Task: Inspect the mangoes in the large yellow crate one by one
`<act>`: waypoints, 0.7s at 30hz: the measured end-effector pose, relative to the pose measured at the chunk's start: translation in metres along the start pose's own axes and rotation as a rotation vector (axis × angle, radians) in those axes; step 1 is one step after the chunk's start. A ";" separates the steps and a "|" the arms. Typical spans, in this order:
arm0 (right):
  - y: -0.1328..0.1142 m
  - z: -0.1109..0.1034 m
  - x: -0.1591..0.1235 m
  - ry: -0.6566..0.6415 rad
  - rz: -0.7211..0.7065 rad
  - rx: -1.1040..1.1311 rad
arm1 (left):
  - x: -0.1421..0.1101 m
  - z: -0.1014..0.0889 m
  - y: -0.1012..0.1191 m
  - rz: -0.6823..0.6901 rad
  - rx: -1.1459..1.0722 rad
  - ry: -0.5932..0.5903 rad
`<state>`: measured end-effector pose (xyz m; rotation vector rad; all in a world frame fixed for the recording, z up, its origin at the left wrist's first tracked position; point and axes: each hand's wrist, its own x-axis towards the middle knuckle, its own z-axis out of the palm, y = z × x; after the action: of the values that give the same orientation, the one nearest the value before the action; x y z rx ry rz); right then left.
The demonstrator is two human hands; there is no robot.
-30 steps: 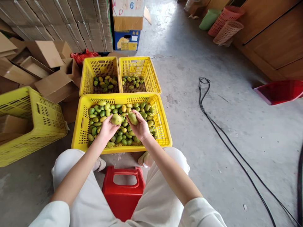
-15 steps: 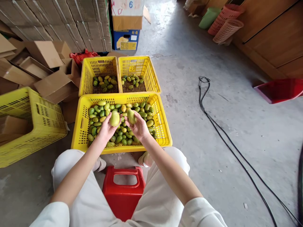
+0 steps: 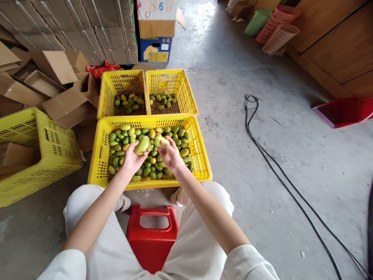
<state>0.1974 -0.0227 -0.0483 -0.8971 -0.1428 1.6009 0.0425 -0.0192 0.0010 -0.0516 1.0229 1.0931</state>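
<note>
My left hand is closed around a plump yellow-green mango. In my right hand is a second, slimmer mango, lying nearly sideways between thumb and fingers. Both are held close together above a large yellow crate of green and yellowish mangoes. Behind it stand two more yellow crates, the left one and the right one, each with a small group of mangoes at the bottom. My hands hide part of the fruit in the front crate.
A red plastic stool stands between my knees. To the left are a tilted yellow crate and a heap of cardboard boxes. A black cable runs along the floor at right. Plastic baskets stand by a wooden cabinet.
The mango in my right hand has turned from upright to nearly sideways. The one in my left hand has rotated and tilted slightly. Both hands stay over the front crate.
</note>
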 end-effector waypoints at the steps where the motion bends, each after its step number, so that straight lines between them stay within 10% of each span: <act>1: 0.001 0.000 0.001 0.009 0.003 0.009 | 0.002 0.000 -0.001 0.011 0.005 0.002; 21: -0.011 0.004 -0.007 0.108 0.101 -0.036 | 0.011 -0.009 0.002 0.037 0.039 0.028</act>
<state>0.2036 -0.0249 -0.0362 -1.0306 -0.0515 1.6433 0.0360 -0.0150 -0.0106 -0.0168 1.0740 1.1081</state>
